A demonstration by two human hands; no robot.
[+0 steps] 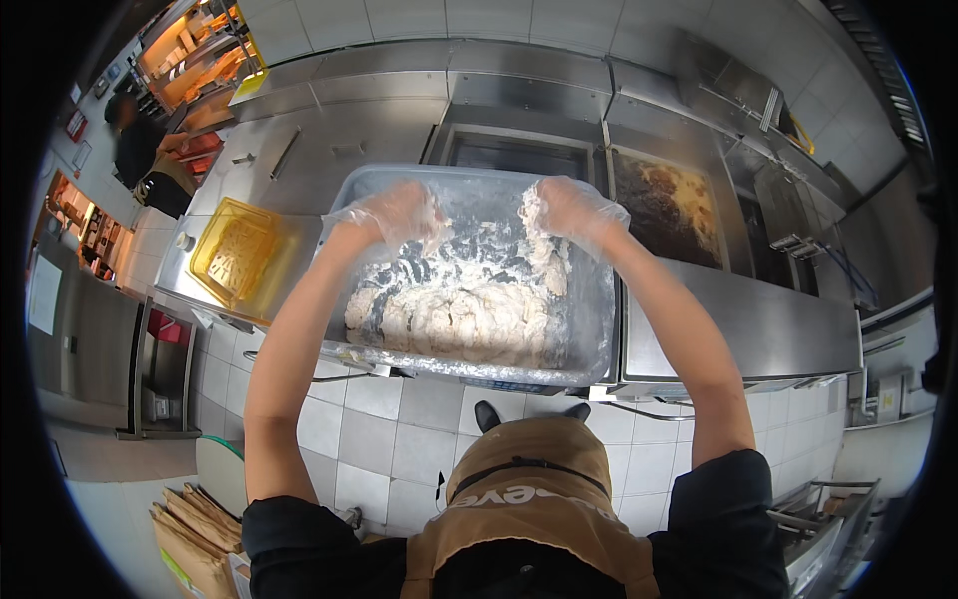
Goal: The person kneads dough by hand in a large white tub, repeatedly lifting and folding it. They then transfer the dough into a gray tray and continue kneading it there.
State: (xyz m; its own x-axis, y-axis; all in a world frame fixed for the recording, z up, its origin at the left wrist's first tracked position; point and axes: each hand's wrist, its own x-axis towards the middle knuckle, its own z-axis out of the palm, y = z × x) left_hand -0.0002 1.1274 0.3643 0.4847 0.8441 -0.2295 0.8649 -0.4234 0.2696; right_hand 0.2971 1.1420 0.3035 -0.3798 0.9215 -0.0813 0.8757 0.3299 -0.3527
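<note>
A grey plastic tub (pixel 591 344) dusted with white flour sits across the steel counter before me. Flour-coated pieces of food (pixel 464 322), perhaps raw chicken, are heaped along its near side. My left hand (pixel 408 213), in a clear plastic glove, is over the tub's far left part, its fingertips floury and partly blurred. At the far right of the tub is my right hand (pixel 557 206), gloved too, with its fingers closed on a floury strip of food (pixel 550 258) that hangs down. Whether my left hand holds a piece is hard to tell.
Right of the tub, a fryer vat (pixel 662 210) holds dark oil with foam. Another vat (pixel 516 153) lies behind the tub. A yellow plastic container (pixel 236 251) stands on the left counter. Fryer baskets (pixel 782 213) are at the right. A co-worker (pixel 150 153) stands far left.
</note>
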